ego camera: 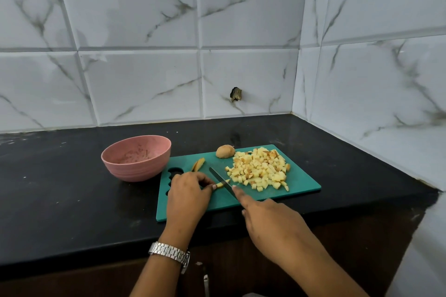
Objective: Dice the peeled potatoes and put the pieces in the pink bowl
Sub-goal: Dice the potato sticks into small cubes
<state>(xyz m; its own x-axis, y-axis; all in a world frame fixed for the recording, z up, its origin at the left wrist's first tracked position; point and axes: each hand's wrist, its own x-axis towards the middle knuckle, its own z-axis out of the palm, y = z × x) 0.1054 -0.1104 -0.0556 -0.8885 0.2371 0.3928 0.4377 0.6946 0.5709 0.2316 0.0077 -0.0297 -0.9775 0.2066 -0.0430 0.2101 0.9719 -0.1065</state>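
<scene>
A green cutting board (301, 187) lies on the black counter. A heap of diced potato (260, 171) covers its right part. A whole peeled potato (225, 151) sits at the board's far edge, and potato slices (198, 164) lie near the far left. My left hand (187, 196) pinches a small potato strip (220, 184) against the board. My right hand (270, 222) grips a knife (220, 179), index finger along its spine, the blade resting across the strip. The pink bowl (136, 160) stands left of the board and holds no potato pieces.
Marble-patterned tiled walls (149, 84) close the counter at the back and on the right. The black counter (60, 200) stretches left of the bowl. Its front edge runs below my wrists. A metal watch (169, 252) is on my left wrist.
</scene>
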